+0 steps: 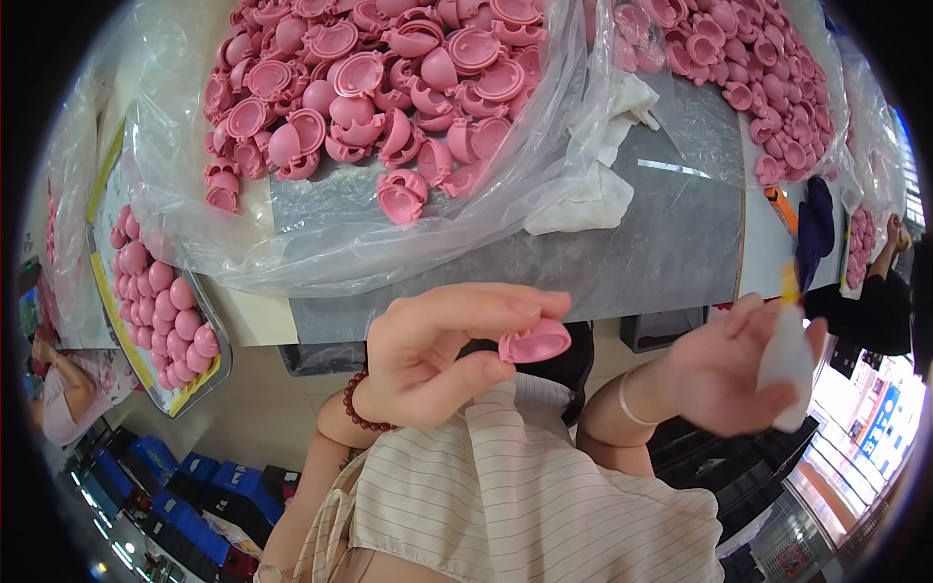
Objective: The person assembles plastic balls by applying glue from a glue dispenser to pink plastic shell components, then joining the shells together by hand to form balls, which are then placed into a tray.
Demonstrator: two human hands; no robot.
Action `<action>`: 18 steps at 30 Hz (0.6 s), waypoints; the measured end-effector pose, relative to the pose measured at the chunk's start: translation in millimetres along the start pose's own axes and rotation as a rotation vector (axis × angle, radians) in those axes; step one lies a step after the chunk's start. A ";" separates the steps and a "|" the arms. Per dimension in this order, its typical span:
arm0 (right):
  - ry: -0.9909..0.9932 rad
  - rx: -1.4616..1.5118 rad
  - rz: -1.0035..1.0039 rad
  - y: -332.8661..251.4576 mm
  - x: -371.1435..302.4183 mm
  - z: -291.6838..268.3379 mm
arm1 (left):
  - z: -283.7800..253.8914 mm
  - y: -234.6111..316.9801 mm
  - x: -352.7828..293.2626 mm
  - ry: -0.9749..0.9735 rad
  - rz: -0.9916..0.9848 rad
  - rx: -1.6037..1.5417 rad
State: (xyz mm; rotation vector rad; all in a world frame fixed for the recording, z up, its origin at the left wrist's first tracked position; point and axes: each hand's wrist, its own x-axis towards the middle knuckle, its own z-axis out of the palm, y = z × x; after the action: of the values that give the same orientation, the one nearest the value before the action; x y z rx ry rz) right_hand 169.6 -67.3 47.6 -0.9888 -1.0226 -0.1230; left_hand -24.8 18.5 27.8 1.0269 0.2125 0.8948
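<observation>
Between the thumb and fingers of my left hand (423,345) is a small pink plastic half shell (537,342), its rim tilted to one side. My right hand (717,367), out to the right and a little blurred, is closed around a white squeeze bottle (785,361) whose yellow tip points up. The bottle stays well apart from the shell. Beyond my hands, a large heap of pink shell pieces (355,78) lies on a clear plastic sheet (321,260) on the table.
At the left, a grey tray (222,335) holds closed pink balls. White cloths (588,202) lie right of the heap. Another pink heap (773,92), an orange tool (780,210) and a dark purple cloth (814,233) are farther right. Co-workers (875,291) (70,394) sit at both sides.
</observation>
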 end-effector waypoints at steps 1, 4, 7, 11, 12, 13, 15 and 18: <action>-0.004 0.005 0.002 2.4 4.9 -2.5 | -0.6 -0.2 -1.1 -0.013 -0.053 -0.212; 0.292 -0.555 0.106 9.8 20.9 -11.0 | -8.1 -4.1 -1.5 -0.071 -0.065 -0.404; 0.241 -0.638 0.268 27.7 34.4 -49.2 | -11.0 -4.6 -4.9 -0.087 -0.129 -0.654; 0.118 -0.759 0.428 42.9 39.3 -82.5 | -10.6 -5.9 -4.6 -0.103 -0.150 -0.790; 0.071 -0.780 0.479 43.7 40.0 -84.4 | -10.4 -6.0 -4.4 -0.106 -0.166 -0.804; 0.071 -0.780 0.475 45.1 39.3 -87.6 | -10.0 -6.0 -4.2 -0.111 -0.183 -0.818; 0.093 -0.847 0.453 45.8 37.6 -89.6 | -8.7 -3.7 -1.6 -0.088 -0.205 -0.755; 0.283 -0.968 0.077 41.7 38.2 -74.7 | -7.2 0.8 -2.9 -0.053 -0.197 -0.637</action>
State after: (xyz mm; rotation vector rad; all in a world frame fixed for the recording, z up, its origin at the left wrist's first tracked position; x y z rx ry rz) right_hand 261.2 -85.1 39.1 -1.8171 -0.6358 -0.7214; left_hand -31.0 21.2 23.9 0.4262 -0.0219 0.6862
